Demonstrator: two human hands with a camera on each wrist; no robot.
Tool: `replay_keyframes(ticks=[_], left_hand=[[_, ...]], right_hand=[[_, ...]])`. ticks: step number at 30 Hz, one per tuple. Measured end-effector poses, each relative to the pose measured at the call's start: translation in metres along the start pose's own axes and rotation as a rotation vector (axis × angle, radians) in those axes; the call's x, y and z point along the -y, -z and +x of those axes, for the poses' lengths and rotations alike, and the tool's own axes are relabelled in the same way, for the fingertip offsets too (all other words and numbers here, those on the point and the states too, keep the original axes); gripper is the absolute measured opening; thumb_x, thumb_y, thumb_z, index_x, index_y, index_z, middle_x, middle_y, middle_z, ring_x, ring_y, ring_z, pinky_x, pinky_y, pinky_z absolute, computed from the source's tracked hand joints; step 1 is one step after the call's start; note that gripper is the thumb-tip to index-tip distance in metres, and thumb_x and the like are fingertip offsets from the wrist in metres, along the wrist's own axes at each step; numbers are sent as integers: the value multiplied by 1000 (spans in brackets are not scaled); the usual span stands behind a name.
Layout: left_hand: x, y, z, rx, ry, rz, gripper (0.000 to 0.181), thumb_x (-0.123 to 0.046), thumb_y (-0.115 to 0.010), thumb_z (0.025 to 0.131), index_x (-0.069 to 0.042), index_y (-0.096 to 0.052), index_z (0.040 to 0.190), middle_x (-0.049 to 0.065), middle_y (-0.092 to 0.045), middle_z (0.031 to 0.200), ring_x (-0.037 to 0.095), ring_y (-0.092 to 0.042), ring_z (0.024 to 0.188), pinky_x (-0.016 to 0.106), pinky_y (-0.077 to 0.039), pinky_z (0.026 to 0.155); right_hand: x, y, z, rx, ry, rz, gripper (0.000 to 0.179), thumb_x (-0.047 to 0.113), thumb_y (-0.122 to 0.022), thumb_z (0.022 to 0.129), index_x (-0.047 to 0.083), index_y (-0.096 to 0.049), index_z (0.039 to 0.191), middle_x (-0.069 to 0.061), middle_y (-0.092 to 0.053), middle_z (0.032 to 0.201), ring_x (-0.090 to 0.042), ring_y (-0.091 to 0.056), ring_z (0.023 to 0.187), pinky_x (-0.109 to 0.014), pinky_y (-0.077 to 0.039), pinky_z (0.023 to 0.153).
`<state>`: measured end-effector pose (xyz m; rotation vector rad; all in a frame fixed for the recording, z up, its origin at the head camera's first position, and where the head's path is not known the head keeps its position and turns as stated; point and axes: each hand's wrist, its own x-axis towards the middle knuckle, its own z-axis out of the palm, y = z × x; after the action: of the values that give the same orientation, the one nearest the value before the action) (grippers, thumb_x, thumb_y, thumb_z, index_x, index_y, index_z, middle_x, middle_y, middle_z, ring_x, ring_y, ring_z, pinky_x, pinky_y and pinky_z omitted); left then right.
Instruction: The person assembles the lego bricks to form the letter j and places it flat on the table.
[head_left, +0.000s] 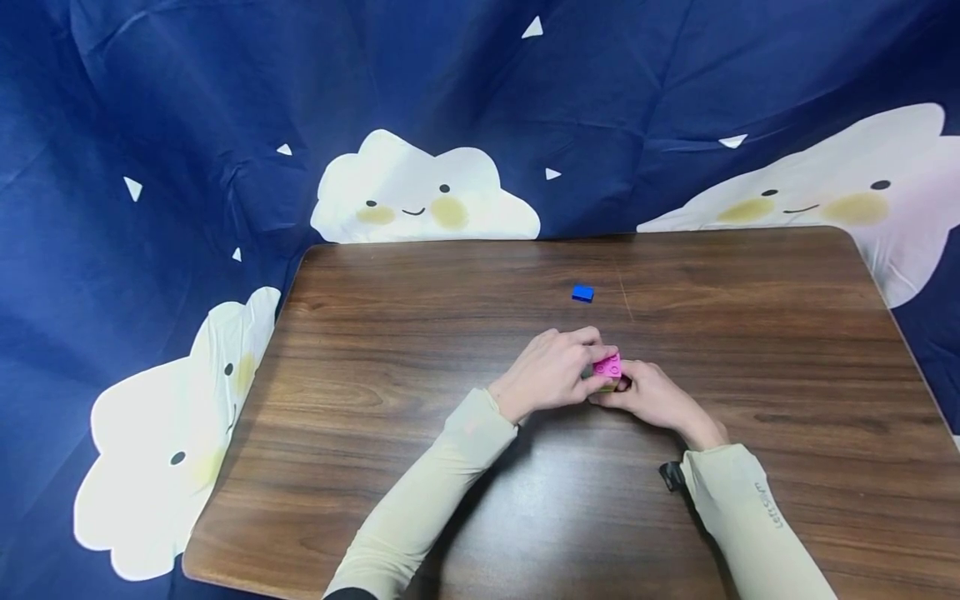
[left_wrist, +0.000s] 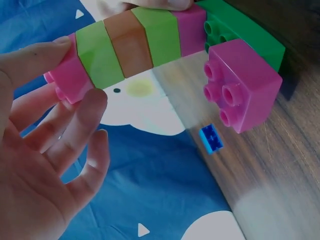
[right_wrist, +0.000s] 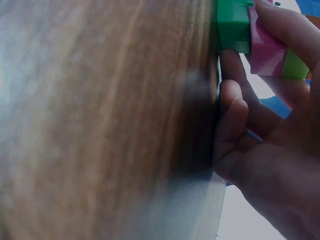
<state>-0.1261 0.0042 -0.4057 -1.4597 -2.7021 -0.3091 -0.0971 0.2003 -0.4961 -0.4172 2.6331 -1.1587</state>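
A tower of toy building bricks stands on the table, with a pink brick (head_left: 608,365) on top. Beneath it come light green, brown (left_wrist: 128,41), light green and pink bricks, above a long dark green brick (left_wrist: 255,32). My left hand (head_left: 551,371) pinches the top pink brick between thumb and fingers. Lower down, my right hand (head_left: 660,396) grips the tower, its thumb along the lower pink brick (right_wrist: 266,47). A second pink brick (left_wrist: 245,85), studs up, sits on the other end of the dark green brick.
A small blue brick (head_left: 582,293) lies by itself on the brown wooden table (head_left: 360,350), beyond both hands. Behind the table hangs a dark blue curtain (head_left: 600,92) with white clouds.
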Motion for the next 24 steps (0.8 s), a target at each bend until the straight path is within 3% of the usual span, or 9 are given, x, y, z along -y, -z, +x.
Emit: replay_keyframes(ticks=[10,24], left_hand=[[1,-1,0,22,52,-74,41,-43,-65,90,-21,-67,125,-10,-66,110,2,-55,63,20,-47,59],[3,-3,1,42,99,-128,43,-45,-67,87,-23,-67,124,-12,-66,107,0,-51,62,16,-42,53]], right_hand=[[1,0,0,1,-13,3,21,31,-78,78,17,-65,89,8,-50,68,-8,-45,65,-24,-37,59],[1,0,0,13,-20,13,21,30,-77,80,18,-64,90,7,-50,69,-8,-44,65,-24,-37,59]])
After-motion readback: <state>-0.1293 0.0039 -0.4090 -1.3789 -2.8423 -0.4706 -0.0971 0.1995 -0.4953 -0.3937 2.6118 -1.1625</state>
